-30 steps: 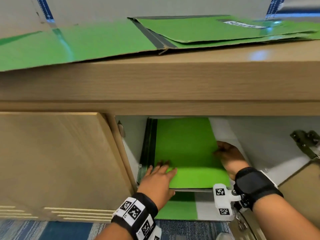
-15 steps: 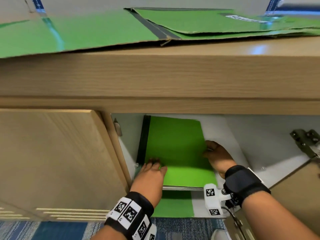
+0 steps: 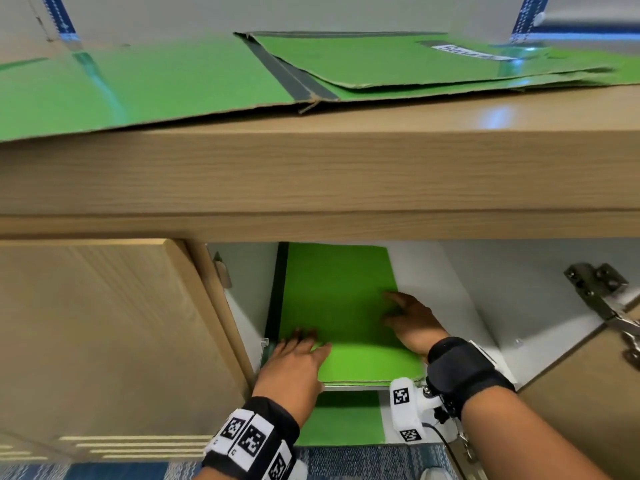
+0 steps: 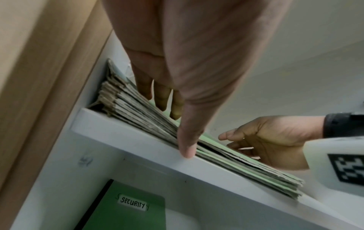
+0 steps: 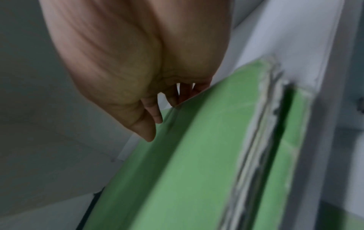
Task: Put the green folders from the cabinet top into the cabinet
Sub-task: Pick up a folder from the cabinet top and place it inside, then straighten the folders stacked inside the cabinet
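A stack of green folders lies flat on the white upper shelf inside the cabinet. My left hand rests flat on the stack's front left corner, with the thumb at the front edge. My right hand touches the stack's right edge, its fingers loosely bent against the top folder. More green folders lie spread on the cabinet top. A green folder labelled SECURITY lies on the shelf below.
The wooden left door is closed beside the opening. The right door stands open on a metal hinge. The thick wooden top edge overhangs the opening. White shelf space shows right of the stack.
The top folder has slid left and inward into line with the stack. Both hands stayed on it and moved with it.
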A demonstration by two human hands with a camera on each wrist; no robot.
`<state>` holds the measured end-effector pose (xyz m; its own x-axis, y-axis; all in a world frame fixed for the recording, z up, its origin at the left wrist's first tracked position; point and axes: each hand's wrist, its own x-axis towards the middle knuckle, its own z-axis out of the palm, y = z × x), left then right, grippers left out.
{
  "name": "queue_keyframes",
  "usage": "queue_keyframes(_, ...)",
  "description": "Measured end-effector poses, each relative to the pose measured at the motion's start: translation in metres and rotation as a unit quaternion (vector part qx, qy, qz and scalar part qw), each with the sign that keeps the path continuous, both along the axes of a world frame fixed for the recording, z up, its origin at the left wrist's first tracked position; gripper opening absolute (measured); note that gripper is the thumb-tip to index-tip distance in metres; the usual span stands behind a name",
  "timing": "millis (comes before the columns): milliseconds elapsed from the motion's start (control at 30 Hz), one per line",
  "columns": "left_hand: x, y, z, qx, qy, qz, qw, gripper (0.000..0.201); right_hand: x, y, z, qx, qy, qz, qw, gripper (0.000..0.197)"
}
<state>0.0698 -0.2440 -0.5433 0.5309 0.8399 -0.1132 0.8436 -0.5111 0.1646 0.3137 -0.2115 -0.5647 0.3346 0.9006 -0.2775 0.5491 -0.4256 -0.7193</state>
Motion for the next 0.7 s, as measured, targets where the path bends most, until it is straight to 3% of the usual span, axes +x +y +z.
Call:
queue_keyframes(100,-0.001,-0.002,0.004,0.004,-0.012,-0.004,1.0,0.068,-0.011,0.001,0.007,-0.016,-0.078,-0.005,0.997,0.064)
queue_keyframes(233,-0.005,-0.005,0.025,0.011,-0.043,0.0,0.999,0.069,-0.032,-0.011,0.028,0.074,-0.128,-0.047,0.988,0.057)
queue_keyframes(467,-0.018,-0.021,0.092,0.062,-0.106,0.014,0.992,0.059,-0.043,-0.046,0.102,0.135,-0.276,-0.001,0.952,0.053)
queue_keyframes(700,-0.036,-0.056,0.15,0.089,-0.155,-0.015,0.984,0.059,-0.052,-0.093,0.175,0.086,-0.21,0.163,0.96,0.046)
